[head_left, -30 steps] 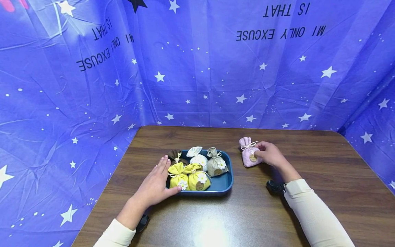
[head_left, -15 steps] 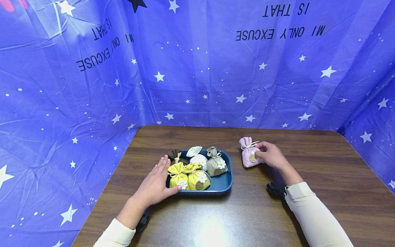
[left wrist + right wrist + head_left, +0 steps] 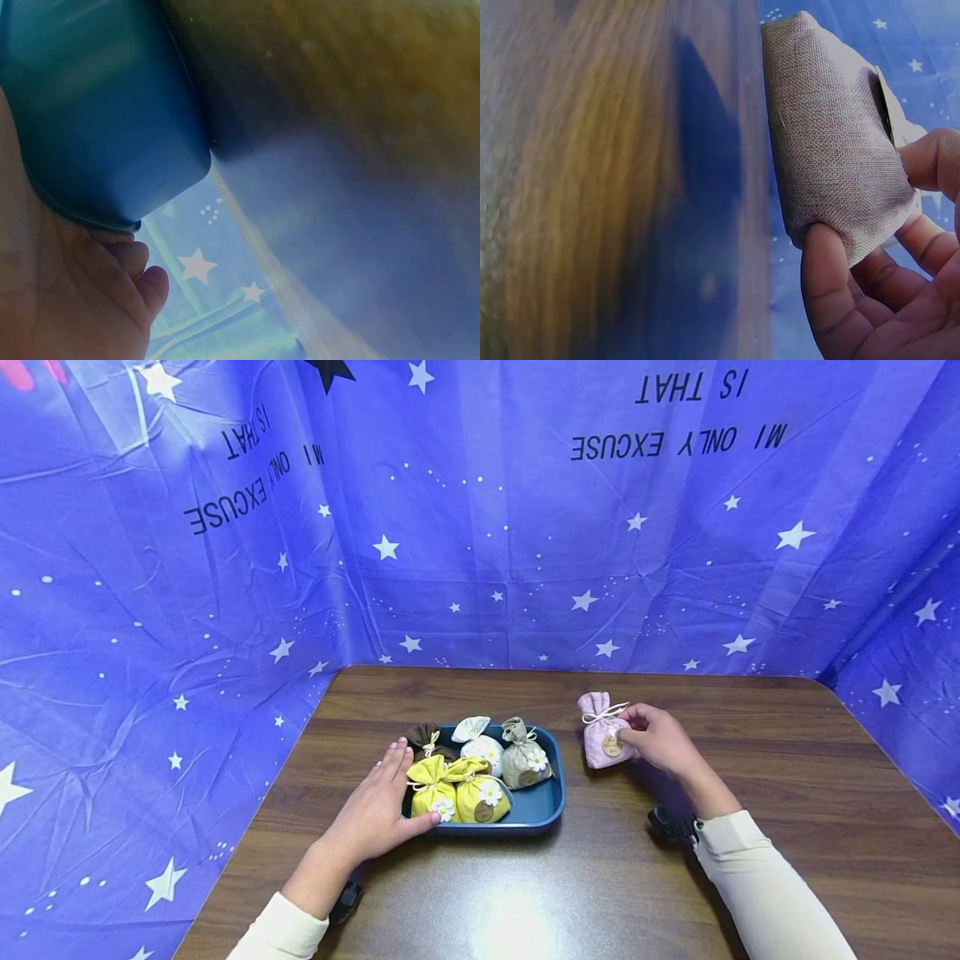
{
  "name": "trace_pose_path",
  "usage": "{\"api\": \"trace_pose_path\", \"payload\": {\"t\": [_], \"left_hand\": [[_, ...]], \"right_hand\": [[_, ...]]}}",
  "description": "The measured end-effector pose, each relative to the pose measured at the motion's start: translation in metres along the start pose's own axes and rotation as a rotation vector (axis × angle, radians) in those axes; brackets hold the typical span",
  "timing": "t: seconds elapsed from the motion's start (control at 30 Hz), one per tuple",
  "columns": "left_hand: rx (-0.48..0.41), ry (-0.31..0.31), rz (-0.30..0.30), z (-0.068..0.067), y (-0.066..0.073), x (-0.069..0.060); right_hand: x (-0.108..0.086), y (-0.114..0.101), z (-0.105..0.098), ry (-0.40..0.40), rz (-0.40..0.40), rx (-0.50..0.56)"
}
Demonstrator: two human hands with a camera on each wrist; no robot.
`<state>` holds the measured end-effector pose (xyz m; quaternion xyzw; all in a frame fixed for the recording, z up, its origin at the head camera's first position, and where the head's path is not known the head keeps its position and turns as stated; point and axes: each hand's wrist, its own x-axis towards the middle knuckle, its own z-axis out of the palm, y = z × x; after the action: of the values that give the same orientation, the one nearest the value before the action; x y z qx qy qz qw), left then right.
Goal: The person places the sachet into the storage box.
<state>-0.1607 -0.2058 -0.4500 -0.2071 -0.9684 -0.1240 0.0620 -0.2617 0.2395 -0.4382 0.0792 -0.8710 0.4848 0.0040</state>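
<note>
In the head view, my right hand (image 3: 662, 742) pinches the right side of a pink drawstring sachet (image 3: 600, 747) between thumb and fingers. The sachet has a cream cord bow and a round tan label. In the right wrist view its woven cloth (image 3: 825, 135) sits between the fingertips; whether it touches the table cannot be told. My left hand (image 3: 378, 806) rests along the left end of a dark blue tray (image 3: 551, 806), fingers straight, thumb at the front rim. The left wrist view shows the palm beside the tray's outer wall (image 3: 112, 112).
Inside the tray lie a brown sachet (image 3: 423, 737), a white sachet (image 3: 480, 748), a grey-beige sachet (image 3: 519, 764) and two yellow sachets, left (image 3: 427, 797) and right (image 3: 468, 793). A wooden table (image 3: 600, 877) carries everything. Blue star-printed cloth (image 3: 487, 527) surrounds its back and sides.
My right wrist and forearm have shifted slightly toward me, and the pink sachet has moved a touch left in my fingers' hold. The left hand and tray stay put.
</note>
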Motion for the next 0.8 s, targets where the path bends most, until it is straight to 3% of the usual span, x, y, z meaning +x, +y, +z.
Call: {"api": "trace_pose_path", "payload": {"t": [0.47, 0.8], "left_hand": [[-0.004, 0.010, 0.006, 0.001, -0.001, 0.001], [-0.004, 0.012, 0.006, 0.001, -0.001, 0.000]], "right_hand": [[-0.011, -0.022, 0.002, 0.033, -0.054, -0.003], [-0.020, -0.042, 0.006, 0.023, -0.080, 0.064]]}}
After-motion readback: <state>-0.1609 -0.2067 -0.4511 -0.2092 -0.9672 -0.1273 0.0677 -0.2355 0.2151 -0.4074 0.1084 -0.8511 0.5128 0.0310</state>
